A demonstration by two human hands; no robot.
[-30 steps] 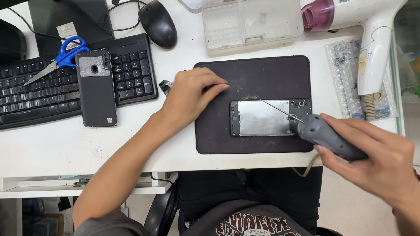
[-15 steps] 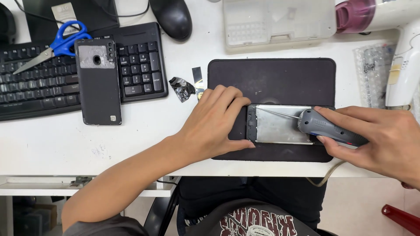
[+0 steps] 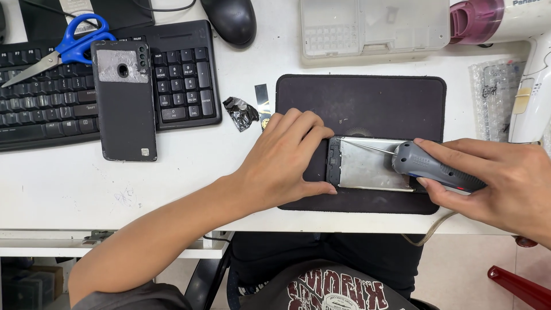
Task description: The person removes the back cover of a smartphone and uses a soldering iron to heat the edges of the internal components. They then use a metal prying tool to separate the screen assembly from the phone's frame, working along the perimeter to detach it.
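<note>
An opened phone body [image 3: 367, 166] with a bare metal inside lies on a black mat [image 3: 367, 103]. My left hand [image 3: 284, 158] presses down on the phone's left end, with the thumb along its near edge. My right hand [image 3: 505, 181] grips a grey electric screwdriver [image 3: 436, 167] with a cable. Its thin bit points left and touches the phone's upper left area.
A black phone back cover [image 3: 125, 100] lies on a black keyboard [image 3: 51, 97] beside blue-handled scissors [image 3: 69, 46]. A crumpled black scrap [image 3: 240, 112] and a small strip lie left of the mat. A mouse [image 3: 229, 20], a clear parts box [image 3: 373, 26] and a hair dryer [image 3: 516, 40] stand behind.
My left hand moved right from the mat's left edge onto the phone's left end. My right hand brought the screwdriver lower, over the phone.
</note>
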